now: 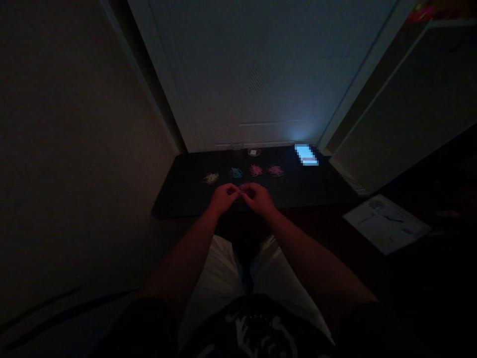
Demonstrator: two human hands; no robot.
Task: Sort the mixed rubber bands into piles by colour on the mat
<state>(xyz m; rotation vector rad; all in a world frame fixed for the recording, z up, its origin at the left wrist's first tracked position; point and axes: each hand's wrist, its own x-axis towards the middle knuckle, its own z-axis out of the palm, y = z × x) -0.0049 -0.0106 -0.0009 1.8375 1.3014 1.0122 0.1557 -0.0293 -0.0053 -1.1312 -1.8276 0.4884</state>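
My left hand (225, 197) and my right hand (258, 197) meet over the front part of a dark low table (186, 199). Thumb and fingers of each are pinched together, tip to tip. Something small and purplish (243, 187) shows between and just behind the fingertips; its kind is too dark to make out. Beyond the hands lie small heaps of thin, short strands: a cream heap (211, 178) at left, a blue heap (236, 172), a pink heap (256, 170) and a pinkish-purple heap (276, 170).
A lit phone (306, 154) lies at the table's back right. Near the back edge sits a small clear round container (254, 152) with a white patch. A pale panel (268, 99) rises behind the table. On the right, a white printed sheet (385, 223) lies lower down.
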